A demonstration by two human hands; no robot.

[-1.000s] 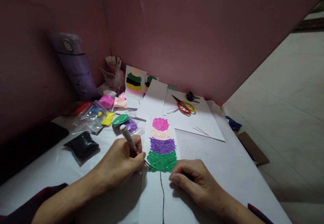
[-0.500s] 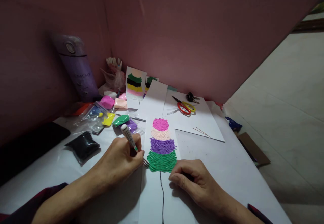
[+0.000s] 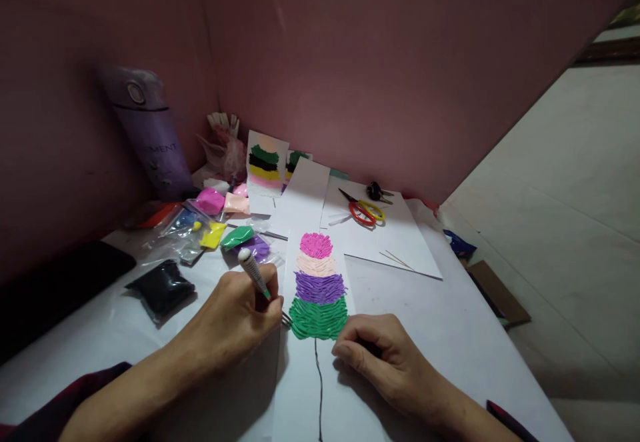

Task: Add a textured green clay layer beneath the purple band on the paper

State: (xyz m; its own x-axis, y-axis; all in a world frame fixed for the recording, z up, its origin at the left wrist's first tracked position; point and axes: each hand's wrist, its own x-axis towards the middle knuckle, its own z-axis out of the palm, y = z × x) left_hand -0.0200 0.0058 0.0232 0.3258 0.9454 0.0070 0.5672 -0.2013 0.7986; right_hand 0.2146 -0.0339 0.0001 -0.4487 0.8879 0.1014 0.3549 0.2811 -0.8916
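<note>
My left hand (image 3: 253, 302) is closed around a fork (image 3: 254, 272) with a white patterned handle. The fork's metal tines touch the left edge of the green clay band (image 3: 319, 319). This band is the lowest of a stack on a white paper strip (image 3: 297, 389); above it lie a purple band (image 3: 320, 287), a pale peach band (image 3: 316, 265) and a pink top (image 3: 316, 245), all ridged. A thin black line (image 3: 320, 382) runs down from the green. My right hand (image 3: 383, 355) rests with curled fingers at the green band's lower right edge, holding nothing visible.
Bagged clay, including a black packet (image 3: 163, 290) and a green one (image 3: 237, 237), lies to the left. A purple bottle (image 3: 155, 135) stands behind. Scissors (image 3: 363, 212) and thin sticks (image 3: 395, 259) lie on white board (image 3: 420, 255). A striped clay card (image 3: 265, 169) leans at the back.
The whole view has shifted slightly. Both hands keep nearly the same place and grip, with the fork still at the green band's left edge.
</note>
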